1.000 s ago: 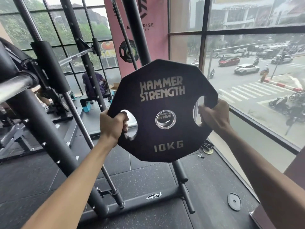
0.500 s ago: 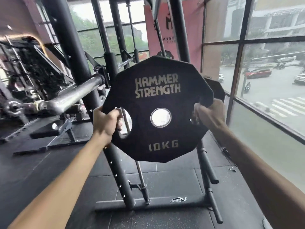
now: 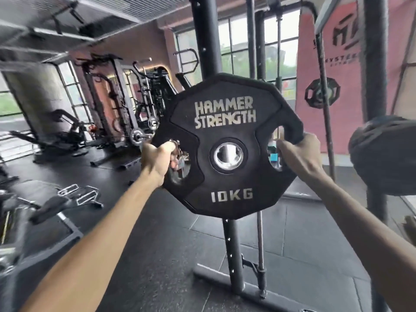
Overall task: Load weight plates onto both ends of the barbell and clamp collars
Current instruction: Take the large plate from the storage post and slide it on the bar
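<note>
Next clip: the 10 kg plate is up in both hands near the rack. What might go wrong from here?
1. The left hand grips the black polygonal rubber weight plate through a cutout, together with what looks like a metal spring collar. That crowded grip may slip.
2. The black steel rack upright stands behind the plate, so a swing may strike it.

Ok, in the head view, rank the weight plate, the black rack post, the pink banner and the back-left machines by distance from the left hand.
1. The weight plate: gripped by the left hand at its side cutout.
2. The black rack post: just behind the plate, centre.
3. The pink banner, far right, and the machines, back left: both well beyond the post, too close to call.
</note>
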